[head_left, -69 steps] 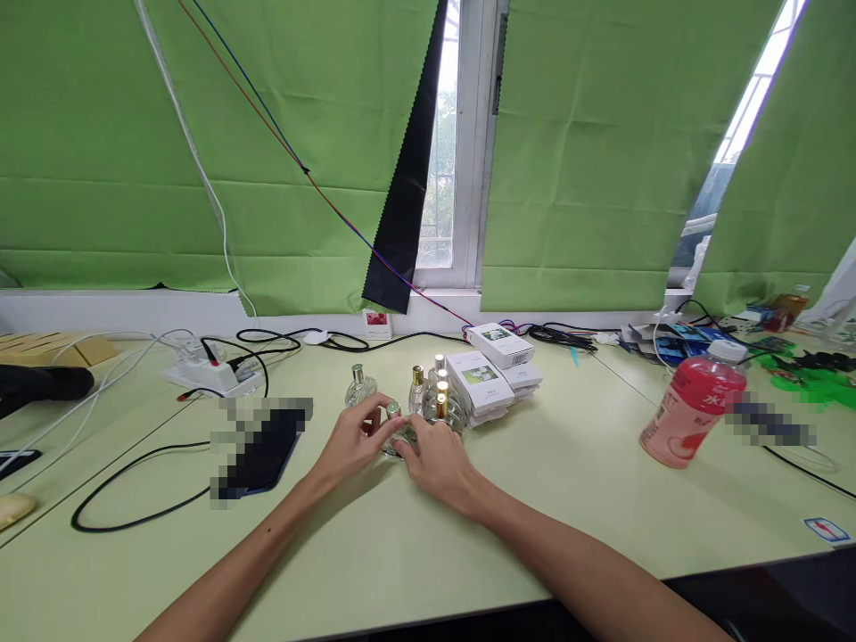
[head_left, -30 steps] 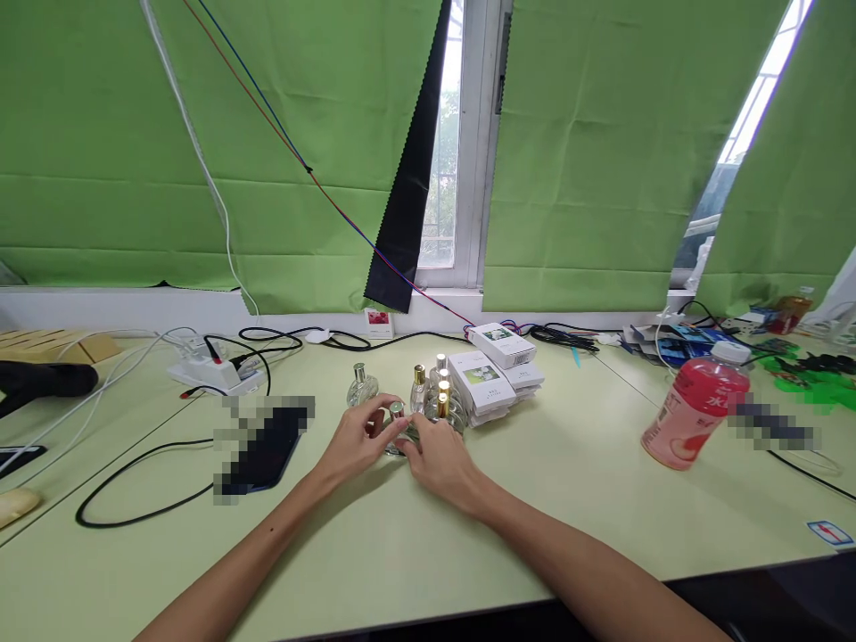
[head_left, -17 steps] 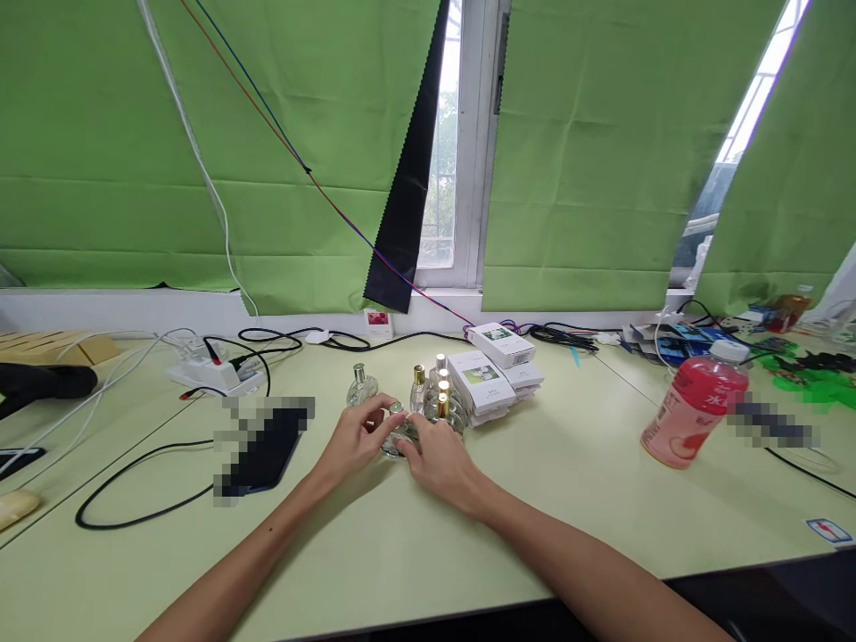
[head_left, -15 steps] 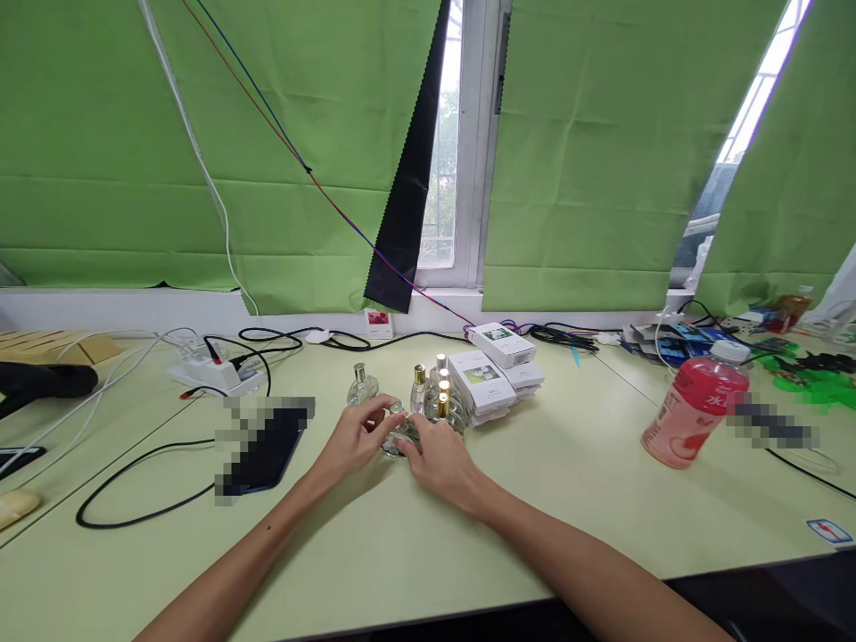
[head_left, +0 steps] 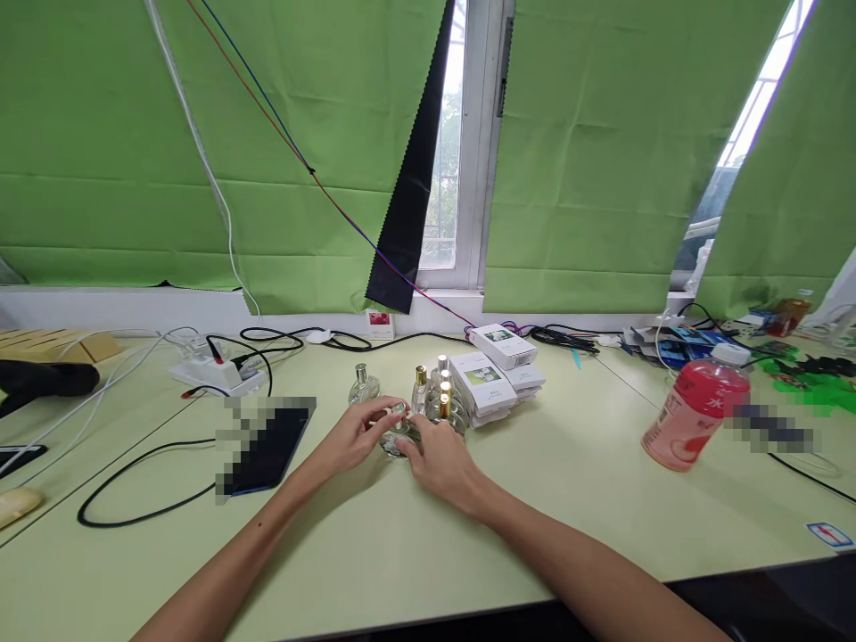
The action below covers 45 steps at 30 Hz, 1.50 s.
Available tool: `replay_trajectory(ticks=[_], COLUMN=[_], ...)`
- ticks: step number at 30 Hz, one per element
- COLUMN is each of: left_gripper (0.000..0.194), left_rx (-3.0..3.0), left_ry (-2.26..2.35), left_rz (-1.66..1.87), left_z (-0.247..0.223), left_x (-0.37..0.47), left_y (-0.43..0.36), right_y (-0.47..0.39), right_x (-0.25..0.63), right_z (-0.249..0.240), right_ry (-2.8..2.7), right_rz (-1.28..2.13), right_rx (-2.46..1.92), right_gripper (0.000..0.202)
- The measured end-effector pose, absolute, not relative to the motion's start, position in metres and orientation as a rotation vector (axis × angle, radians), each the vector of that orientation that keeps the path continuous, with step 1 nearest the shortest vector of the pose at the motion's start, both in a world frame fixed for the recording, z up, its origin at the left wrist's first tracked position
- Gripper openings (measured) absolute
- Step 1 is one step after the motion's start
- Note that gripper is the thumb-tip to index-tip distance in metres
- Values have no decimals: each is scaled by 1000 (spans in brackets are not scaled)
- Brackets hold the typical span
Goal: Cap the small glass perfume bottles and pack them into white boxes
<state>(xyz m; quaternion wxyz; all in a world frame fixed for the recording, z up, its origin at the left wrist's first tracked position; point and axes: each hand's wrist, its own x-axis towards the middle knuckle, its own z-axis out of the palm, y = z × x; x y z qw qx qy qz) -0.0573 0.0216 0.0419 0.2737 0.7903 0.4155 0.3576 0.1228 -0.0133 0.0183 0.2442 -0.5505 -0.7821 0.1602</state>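
A small clear glass perfume bottle (head_left: pixel 393 445) stands on the table between my two hands. My left hand (head_left: pixel 356 434) closes thumb and forefinger on its silver cap (head_left: pixel 399 408). On the other side, my right hand (head_left: pixel 440 453) steadies the bottle's body, its fingers partly hiding the glass. Just behind my right hand, several similar bottles stand close together, among them a gold-capped perfume bottle (head_left: pixel 419 392). Another perfume bottle (head_left: pixel 362 385) with a silver cap is beyond my left hand, apart from the group.
White cartons (head_left: pixel 482 385) are stacked right of the bottles. A pink drink bottle (head_left: pixel 695 410) stands at right, a dark phone (head_left: pixel 271 450) lies at left. A power strip (head_left: pixel 218 373) and cables run along the back, under green blinds (head_left: pixel 300 241).
My left hand's fingers have shifted slightly about the cap, and more of the cap's silver side shows. My right hand stays on the bottle. The camera has moved a little.
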Motion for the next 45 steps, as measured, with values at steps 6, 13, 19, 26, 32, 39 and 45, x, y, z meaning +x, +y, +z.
replay_trajectory(ticks=[6, 13, 19, 26, 32, 39, 45], left_gripper=[45, 45, 39, 28, 31, 35, 31], left_rx=[2154, 2177, 2312, 2455, 2333, 2261, 2320], left_ry=[1127, 1199, 1224, 1386, 1601, 1622, 1561], left_rz=[984, 1043, 1126, 1293, 1383, 1414, 1446], left_z=[41, 30, 28, 31, 29, 26, 20], left_x=[-58, -59, -62, -60, -59, -62, -58], left_y=[22, 25, 26, 25, 29, 33, 33], right_y=[-14, -11, -11, -13, -14, -14, -14], right_x=[122, 122, 121, 118, 119, 118, 118], right_z=[18, 12, 11, 9, 10, 8, 7], right_ry=[-2132, -2125, -2110, -2060, -2063, -2105, -2124], right_rz=[444, 417, 475, 505, 500, 466, 467], right_rx=[-1510, -1484, -1462, -1350, -1358, -1358, -1365], right_gripper=[39, 38, 41, 51, 49, 40, 36])
